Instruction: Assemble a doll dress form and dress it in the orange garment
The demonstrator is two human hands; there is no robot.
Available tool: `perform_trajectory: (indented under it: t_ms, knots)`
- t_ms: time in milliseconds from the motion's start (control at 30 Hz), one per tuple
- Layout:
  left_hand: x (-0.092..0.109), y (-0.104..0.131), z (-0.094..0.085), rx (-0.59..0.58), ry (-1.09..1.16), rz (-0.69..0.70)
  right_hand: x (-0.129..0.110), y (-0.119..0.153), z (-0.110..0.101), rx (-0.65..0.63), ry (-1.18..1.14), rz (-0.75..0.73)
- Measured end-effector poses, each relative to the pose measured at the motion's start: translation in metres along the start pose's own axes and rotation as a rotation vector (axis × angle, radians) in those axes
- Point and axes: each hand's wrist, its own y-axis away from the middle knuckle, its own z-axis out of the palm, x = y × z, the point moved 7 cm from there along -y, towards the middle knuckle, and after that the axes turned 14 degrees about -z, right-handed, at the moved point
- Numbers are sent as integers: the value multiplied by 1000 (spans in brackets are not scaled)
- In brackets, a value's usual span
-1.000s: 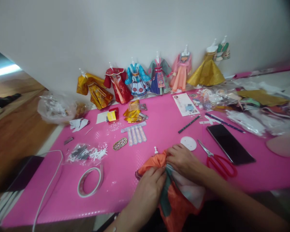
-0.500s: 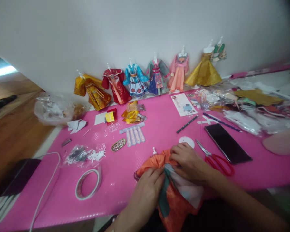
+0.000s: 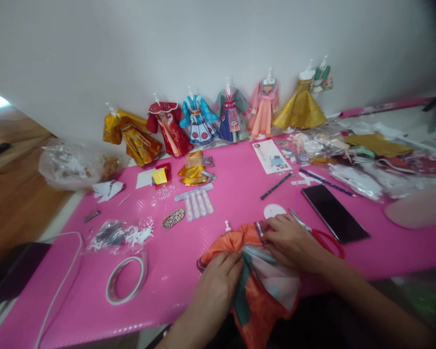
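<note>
An orange doll dress [image 3: 263, 305] with green and pale panels lies at the table's near edge. The white peg-like neck of its doll form [image 3: 227, 226] sticks out at the top. My left hand [image 3: 223, 271] presses and pinches the cloth at the waist, fingers bent together. My right hand [image 3: 288, 240] has its fingers closed on the dress at the right sleeve, near a dark patterned cuff [image 3: 258, 229]. Just beyond that hand are a white disc [image 3: 274, 211] and red-handled scissors [image 3: 329, 237], partly covered by it.
Several dressed doll forms, one in a blue robe [image 3: 199, 118], lean along the wall. On the pink table [image 3: 174, 295] are a tape roll [image 3: 125, 280], a phone [image 3: 334, 213], pencils, a bag of white pieces [image 3: 127, 235] and a card [image 3: 270, 156]. Plastic-wrapped cloth [image 3: 378, 145] piles at right.
The right hand has shifted slightly along the sleeve, so the patterned cuff now shows, and it covers more of the scissors. The left hand keeps its place on the dress. The view has turned slightly.
</note>
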Motion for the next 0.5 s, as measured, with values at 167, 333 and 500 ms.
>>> perform_trajectory:
  t_ms: [167, 333, 500]
  knots:
    - [1, -1, -1, 2, -18, 6, -12, -8, 10, -38, -56, 11]
    - [2, -1, -2, -12, -34, -1, -13, -12, 16, 15, 19, 18]
    - [0, -1, -1, 23, -36, 22, -12, -14, 15, 36, 48, -38]
